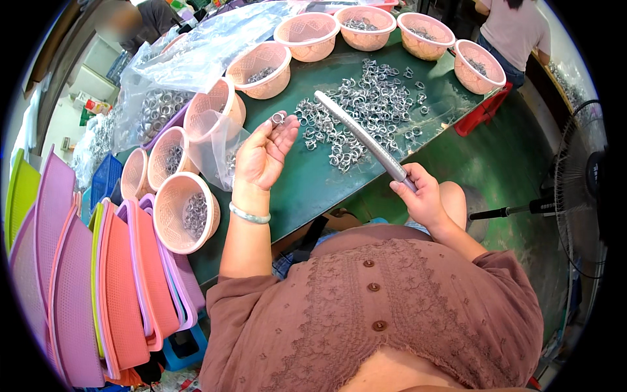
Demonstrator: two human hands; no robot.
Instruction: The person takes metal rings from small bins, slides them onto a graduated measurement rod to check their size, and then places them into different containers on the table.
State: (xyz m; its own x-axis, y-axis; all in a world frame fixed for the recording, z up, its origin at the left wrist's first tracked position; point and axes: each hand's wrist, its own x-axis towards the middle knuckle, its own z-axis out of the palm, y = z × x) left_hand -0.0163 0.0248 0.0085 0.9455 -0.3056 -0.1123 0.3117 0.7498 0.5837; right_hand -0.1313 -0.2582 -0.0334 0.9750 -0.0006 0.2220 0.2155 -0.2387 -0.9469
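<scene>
My left hand point(263, 151) is raised palm up over the green table point(307, 183) and pinches a small silver ring point(279, 118) at its fingertips. A pale bangle sits on that wrist. My right hand point(423, 193) grips the near end of a long grey tapered rod point(358, 132), which slants up and to the left over a loose heap of silver rings point(369, 104) spread on the table. The rod's tip ends near the heap's left side.
Several pink plastic baskets point(186, 212) holding rings line the table's left and far edges, some under clear plastic bags point(202, 52). Stacked coloured trays point(124, 287) stand at my left. A fan point(578, 189) stands right. Another person point(513, 29) works at the far right corner.
</scene>
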